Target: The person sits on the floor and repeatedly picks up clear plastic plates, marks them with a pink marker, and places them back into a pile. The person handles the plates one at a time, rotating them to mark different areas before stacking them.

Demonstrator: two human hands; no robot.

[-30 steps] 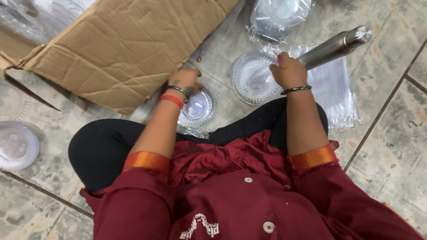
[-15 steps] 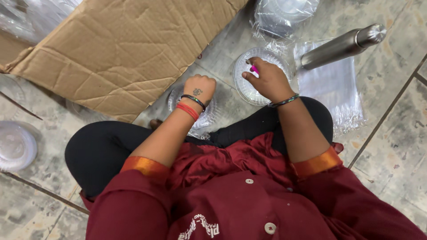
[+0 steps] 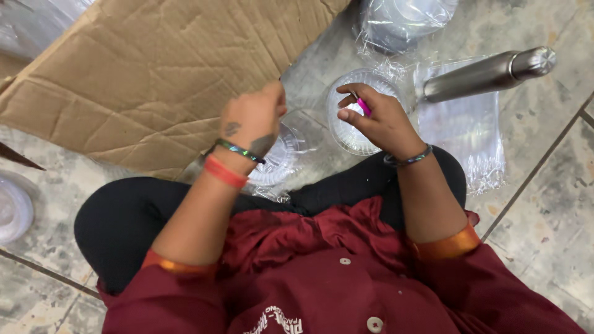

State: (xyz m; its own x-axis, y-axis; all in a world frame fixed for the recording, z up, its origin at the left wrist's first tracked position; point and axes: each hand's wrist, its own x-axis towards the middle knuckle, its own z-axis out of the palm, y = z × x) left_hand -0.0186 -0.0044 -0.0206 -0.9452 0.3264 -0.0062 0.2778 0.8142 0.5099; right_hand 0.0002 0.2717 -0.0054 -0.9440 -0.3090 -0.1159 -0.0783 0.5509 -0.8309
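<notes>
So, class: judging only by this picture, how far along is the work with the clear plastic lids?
Done: one wrapper lies open and flattened under the steel bottle. In hand: the left hand is over a clear lid; the right hand pinches something pink above another lid. Left: a wrapped stack remains unopened.

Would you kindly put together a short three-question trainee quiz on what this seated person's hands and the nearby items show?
1. True or false: the steel bottle stands upright.
2. What does the right hand pinch: A pink item, B spoon, C coin?
3. Which hand is above the clear lid stack?

Key: 1 false, it lies on its side. 2 A. 3 The left hand.
</notes>
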